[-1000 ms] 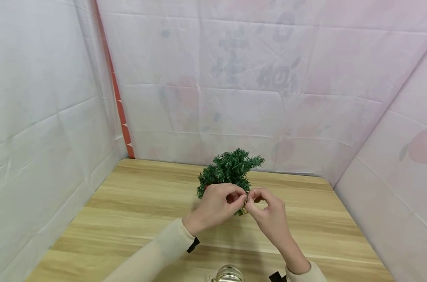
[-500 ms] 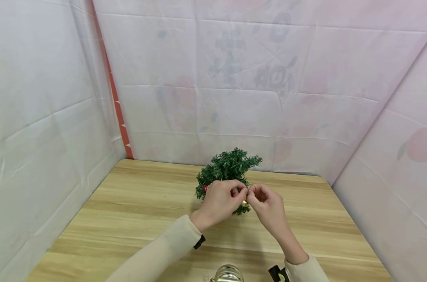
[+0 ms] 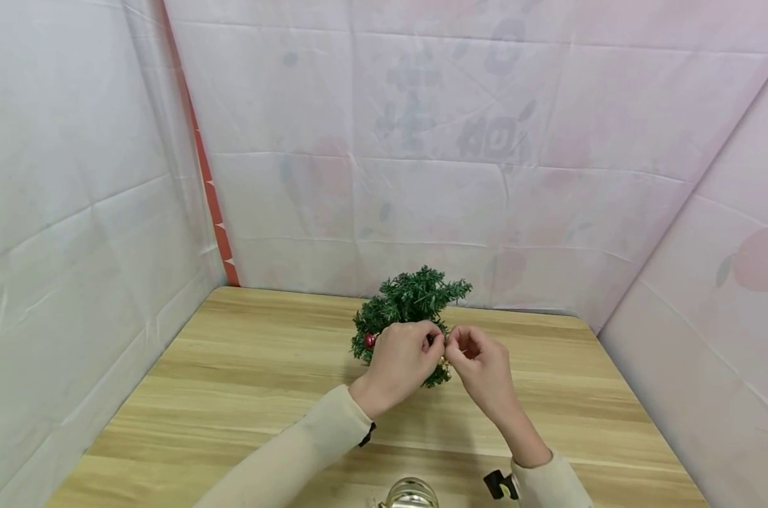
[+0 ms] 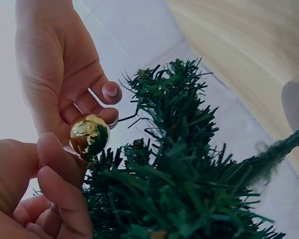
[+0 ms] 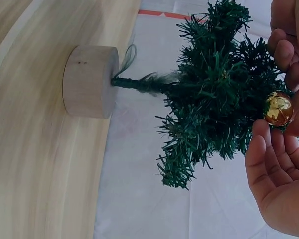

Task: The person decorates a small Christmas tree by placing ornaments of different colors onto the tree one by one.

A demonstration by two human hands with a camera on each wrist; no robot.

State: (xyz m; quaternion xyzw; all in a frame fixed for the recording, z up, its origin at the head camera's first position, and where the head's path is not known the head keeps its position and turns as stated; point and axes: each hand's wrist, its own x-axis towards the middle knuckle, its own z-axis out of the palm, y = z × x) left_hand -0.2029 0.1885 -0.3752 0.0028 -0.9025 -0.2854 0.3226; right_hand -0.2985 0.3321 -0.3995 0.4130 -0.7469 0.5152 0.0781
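A small artificial Christmas tree (image 3: 415, 300) with green tinsel branches stands at the table's back, on a round wooden base (image 5: 89, 82). On a branch facing me is a shiny gold Christmas bauble (image 5: 279, 108). Just above it, the left hand (image 3: 403, 360) pinches with thumb and forefinger, and the right hand (image 3: 485, 367) pinches close beside it, tips nearly meeting. The thin loop between them is hidden by the fingers. In the left wrist view the gold bauble (image 4: 89, 134) sits right at both hands' fingertips. A red bauble (image 3: 369, 341) hangs at the tree's left.
A shiny ribbed container with gold trim (image 3: 412, 492) stands at the near edge of the view, partly cut off. Wood-grain table (image 3: 244, 367) surrounds the tree. White patterned sheets (image 3: 422, 197) form walls at the back and sides, close behind the tree.
Both hands stay at the gold bauble with small finger movements. The left hand has shifted slightly right and up, uncovering the red bauble. The tree shifted slightly left in view as the camera moved.
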